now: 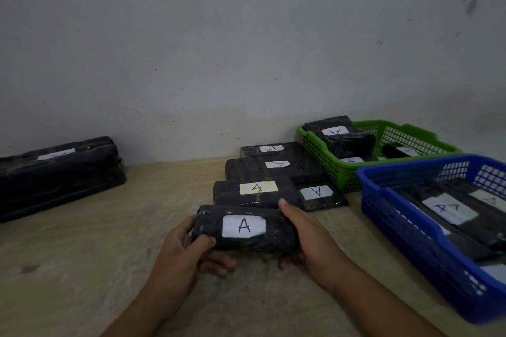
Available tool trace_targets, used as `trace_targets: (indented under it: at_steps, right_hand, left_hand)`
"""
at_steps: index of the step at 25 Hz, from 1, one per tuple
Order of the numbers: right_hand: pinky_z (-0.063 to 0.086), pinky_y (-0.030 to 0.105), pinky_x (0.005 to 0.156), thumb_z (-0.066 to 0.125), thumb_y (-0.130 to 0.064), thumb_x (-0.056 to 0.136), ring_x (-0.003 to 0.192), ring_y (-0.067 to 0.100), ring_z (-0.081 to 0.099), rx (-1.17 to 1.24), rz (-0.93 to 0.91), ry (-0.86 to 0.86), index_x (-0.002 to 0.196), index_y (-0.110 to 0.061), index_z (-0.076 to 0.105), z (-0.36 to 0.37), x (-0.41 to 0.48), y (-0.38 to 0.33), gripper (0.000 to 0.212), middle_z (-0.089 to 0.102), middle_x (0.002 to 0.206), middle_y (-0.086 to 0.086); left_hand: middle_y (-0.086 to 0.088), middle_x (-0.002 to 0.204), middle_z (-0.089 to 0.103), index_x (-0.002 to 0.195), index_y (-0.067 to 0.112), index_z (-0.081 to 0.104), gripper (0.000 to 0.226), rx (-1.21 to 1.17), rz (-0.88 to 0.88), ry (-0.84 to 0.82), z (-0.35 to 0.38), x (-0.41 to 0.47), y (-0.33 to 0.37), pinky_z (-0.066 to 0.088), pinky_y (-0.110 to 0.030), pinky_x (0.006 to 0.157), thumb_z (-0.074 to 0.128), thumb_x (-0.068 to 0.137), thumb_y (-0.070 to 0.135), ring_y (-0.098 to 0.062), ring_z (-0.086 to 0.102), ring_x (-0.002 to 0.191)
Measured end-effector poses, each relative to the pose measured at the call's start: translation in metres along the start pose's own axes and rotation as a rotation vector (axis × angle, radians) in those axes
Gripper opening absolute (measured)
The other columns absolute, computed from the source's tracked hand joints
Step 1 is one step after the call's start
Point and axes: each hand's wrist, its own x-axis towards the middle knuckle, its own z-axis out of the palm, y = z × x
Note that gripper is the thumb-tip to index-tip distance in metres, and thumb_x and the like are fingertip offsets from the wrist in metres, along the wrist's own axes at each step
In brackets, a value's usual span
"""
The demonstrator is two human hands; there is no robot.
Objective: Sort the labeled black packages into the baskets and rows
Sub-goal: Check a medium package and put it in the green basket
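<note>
the camera is riding on your head, looking forward and down at the table (82, 268), sitting close above the package (243, 227) in your left hand (178, 254) and right hand (312, 238), facing the wall (191, 49).

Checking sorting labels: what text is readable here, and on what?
"A": held package
"A": yellow-labelled package
"A", inverted: third row package
"A": rearmost row package
"A", inverted: flat package
"A", inverted: top package in green basket
"A": lower package there
Unreadable: right green-basket package, blue basket labels, left package label.

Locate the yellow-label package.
Head view, centre: the yellow-label package lies second in the row, just behind the held package, a flat package at its right.
</note>
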Motion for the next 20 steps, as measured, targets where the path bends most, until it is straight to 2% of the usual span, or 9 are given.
trace_targets:
  at_steps: [2, 4, 6, 8, 11, 14, 17, 18, 20]
  right_hand:
    - [0.053, 0.027, 0.056, 0.058, -0.031, 0.095, 0.075, 0.013, 0.074, -0.018, -0.002, 0.041, 0.089, -0.013, 0.073, 0.0002, -0.0014, -0.0035, 0.024, 0.077, 0.086, 0.000]
    - [0.055, 0.023, 0.056, 0.057, -0.029, 0.096, 0.067, 0.004, 0.071, -0.128, -0.058, 0.053, 0.087, -0.015, 0.071, -0.0024, -0.0039, -0.0048, 0.022, 0.075, 0.078, -0.007]
    - [0.057, 0.021, 0.065, 0.054, -0.034, 0.097, 0.077, 0.006, 0.072, -0.231, -0.116, 0.026, 0.092, -0.013, 0.071, -0.0029, -0.0044, -0.0046, 0.027, 0.076, 0.084, -0.004]
    - [0.055, 0.024, 0.073, 0.054, -0.035, 0.097, 0.083, 0.013, 0.071, -0.234, -0.146, -0.001, 0.092, -0.009, 0.068, -0.0027, -0.0038, -0.0028, 0.030, 0.076, 0.088, -0.001]
    - [0.052, 0.022, 0.062, 0.058, -0.027, 0.095, 0.077, 0.009, 0.068, -0.177, -0.118, -0.036, 0.087, -0.012, 0.064, -0.0020, -0.0028, 0.0003, 0.018, 0.072, 0.082, -0.003]
    - [0.048, 0.026, 0.048, 0.064, -0.019, 0.091, 0.071, 0.015, 0.066, -0.213, -0.105, -0.052, 0.083, -0.019, 0.065, -0.0007, -0.0036, 0.0014, 0.008, 0.069, 0.078, 0.001]
    - [0.048, 0.026, 0.059, 0.065, -0.011, 0.090, 0.071, 0.015, 0.064, -0.274, -0.166, -0.026, 0.080, -0.018, 0.067, -0.0037, -0.0018, -0.0016, 0.012, 0.068, 0.074, 0.002]
    - [0.049, 0.027, 0.062, 0.065, -0.010, 0.089, 0.071, 0.015, 0.064, -0.271, -0.181, -0.020, 0.080, -0.017, 0.067, -0.0052, -0.0014, -0.0027, 0.012, 0.068, 0.073, 0.003]
    - [0.048, 0.027, 0.064, 0.065, -0.009, 0.089, 0.071, 0.014, 0.063, -0.281, -0.198, -0.015, 0.080, -0.017, 0.066, -0.0057, -0.0029, -0.0050, 0.012, 0.068, 0.073, 0.003]
  left_hand:
    - [-0.028, 0.088, 0.071, 0.114, 0.004, 0.054, 0.033, 0.003, -0.004, -0.015, 0.0003, -0.0001, -0.0012, 0.056, -0.034, 0.045, 0.036, 0.092, -0.014, -0.041, 0.068, 0.059]
    - [-0.029, 0.093, 0.071, 0.116, 0.005, 0.054, 0.028, -0.024, -0.016, -0.001, 0.0015, 0.0010, -0.0012, 0.058, -0.038, 0.051, 0.045, 0.090, -0.001, -0.046, 0.069, 0.068]
    - [-0.027, 0.095, 0.071, 0.117, 0.007, 0.055, 0.035, -0.038, -0.051, 0.016, 0.0022, 0.0026, 0.0004, 0.059, -0.038, 0.053, 0.053, 0.084, 0.017, -0.046, 0.069, 0.071]
    - [-0.027, 0.092, 0.071, 0.114, 0.006, 0.057, 0.034, -0.024, -0.077, 0.025, 0.0031, 0.0024, 0.0021, 0.058, -0.035, 0.049, 0.056, 0.083, 0.019, -0.041, 0.069, 0.065]
    - [-0.031, 0.086, 0.070, 0.110, 0.001, 0.058, 0.021, -0.024, -0.050, 0.040, 0.0034, 0.0002, 0.0023, 0.056, -0.032, 0.044, 0.052, 0.090, 0.004, -0.037, 0.067, 0.054]
    - [-0.027, 0.090, 0.071, 0.110, 0.005, 0.060, 0.024, -0.003, -0.030, 0.045, 0.0010, 0.0006, 0.0010, 0.057, -0.033, 0.046, 0.057, 0.087, 0.003, -0.040, 0.067, 0.060]
    - [-0.015, 0.100, 0.074, 0.109, 0.013, 0.065, 0.042, 0.021, -0.011, 0.029, 0.0005, 0.0016, 0.0001, 0.058, -0.035, 0.049, 0.078, 0.069, 0.018, -0.036, 0.071, 0.077]
    - [-0.012, 0.101, 0.074, 0.108, 0.015, 0.067, 0.043, 0.032, -0.012, 0.038, 0.0015, 0.0019, -0.0004, 0.058, -0.035, 0.050, 0.080, 0.068, 0.022, -0.032, 0.071, 0.081]
    - [-0.012, 0.099, 0.074, 0.104, 0.012, 0.069, 0.031, 0.025, -0.005, 0.068, 0.0030, 0.0029, -0.0018, 0.058, -0.035, 0.051, 0.069, 0.075, 0.020, -0.028, 0.071, 0.080]
